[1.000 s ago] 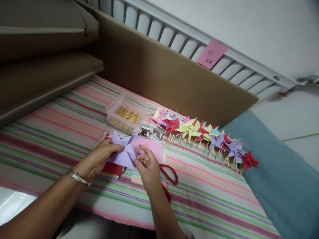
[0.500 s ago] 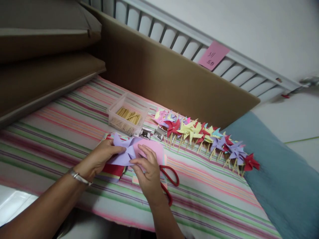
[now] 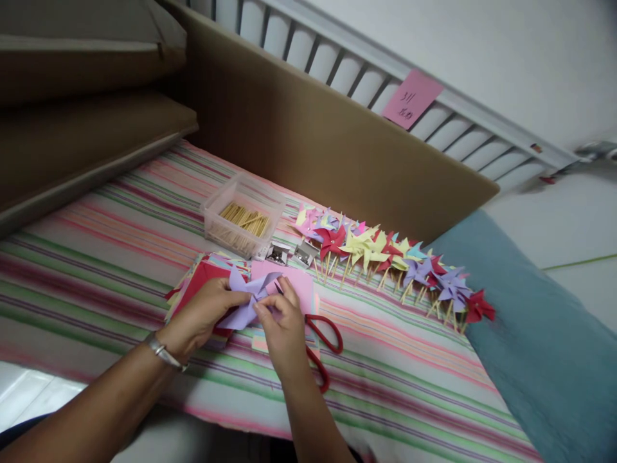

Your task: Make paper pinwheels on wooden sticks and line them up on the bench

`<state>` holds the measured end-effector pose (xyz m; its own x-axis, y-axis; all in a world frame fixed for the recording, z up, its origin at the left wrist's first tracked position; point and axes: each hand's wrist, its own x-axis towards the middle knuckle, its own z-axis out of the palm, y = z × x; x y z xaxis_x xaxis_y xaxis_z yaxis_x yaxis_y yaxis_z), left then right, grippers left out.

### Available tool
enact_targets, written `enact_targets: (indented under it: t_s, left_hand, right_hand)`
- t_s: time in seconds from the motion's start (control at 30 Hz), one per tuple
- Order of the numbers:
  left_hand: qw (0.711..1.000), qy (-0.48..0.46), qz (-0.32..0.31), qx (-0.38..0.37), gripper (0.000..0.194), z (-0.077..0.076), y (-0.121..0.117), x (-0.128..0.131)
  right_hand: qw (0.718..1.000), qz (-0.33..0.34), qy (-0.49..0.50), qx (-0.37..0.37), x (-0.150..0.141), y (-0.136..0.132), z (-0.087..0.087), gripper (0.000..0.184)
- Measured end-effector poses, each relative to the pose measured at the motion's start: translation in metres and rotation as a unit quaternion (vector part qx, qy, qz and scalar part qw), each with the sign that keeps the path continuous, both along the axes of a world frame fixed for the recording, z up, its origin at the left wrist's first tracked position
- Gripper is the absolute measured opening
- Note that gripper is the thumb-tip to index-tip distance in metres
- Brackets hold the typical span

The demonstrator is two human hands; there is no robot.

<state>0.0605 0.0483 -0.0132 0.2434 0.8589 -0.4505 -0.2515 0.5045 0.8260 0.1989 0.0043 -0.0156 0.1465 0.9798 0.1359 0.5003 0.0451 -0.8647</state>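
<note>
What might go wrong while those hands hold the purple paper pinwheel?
The purple paper pinwheel might crease or tear, since the left hand and right hand both have fingers on its folded paper.

The red-handled scissors lie close beside the right hand, so they might get nudged.

The purple paper pinwheel (image 3: 248, 297), partly folded, is between both hands.

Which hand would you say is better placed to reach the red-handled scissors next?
Probably the right hand: it is close beside the red-handled scissors, while the left hand is farther off, holding the purple paper. The right's fingertips also pinch that paper, so they would first need freeing.
</note>
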Motion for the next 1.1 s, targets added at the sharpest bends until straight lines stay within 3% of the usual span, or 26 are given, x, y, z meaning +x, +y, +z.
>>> enact_targets:
  t_s: [0.37,0.77,0.93,1.1]
  left_hand:
    - [0.998,-0.051,-0.016,-0.027,0.025,0.0016,-0.0034,0.0015]
    - [0.994,-0.099,-0.03,-0.045,0.022,-0.0002,-0.0045,0.0034]
    - [0.993,-0.104,-0.041,-0.03,0.03,-0.0051,-0.0041,0.0039]
    - [0.998,-0.063,-0.001,-0.023,0.026,-0.0061,-0.0037,0.0039]
  right_hand:
    - [1.0,-0.02,0.004,0.018,0.0016,0.0024,-0.0043,0.007]
    - [0.999,-0.033,0.007,-0.011,0.0008,0.004,0.0012,0.011]
    - [0.999,-0.037,0.009,-0.022,0.0008,0.0055,0.0018,0.013]
    - [0.999,-0.04,0.016,-0.01,-0.0007,0.0057,0.0003,0.009]
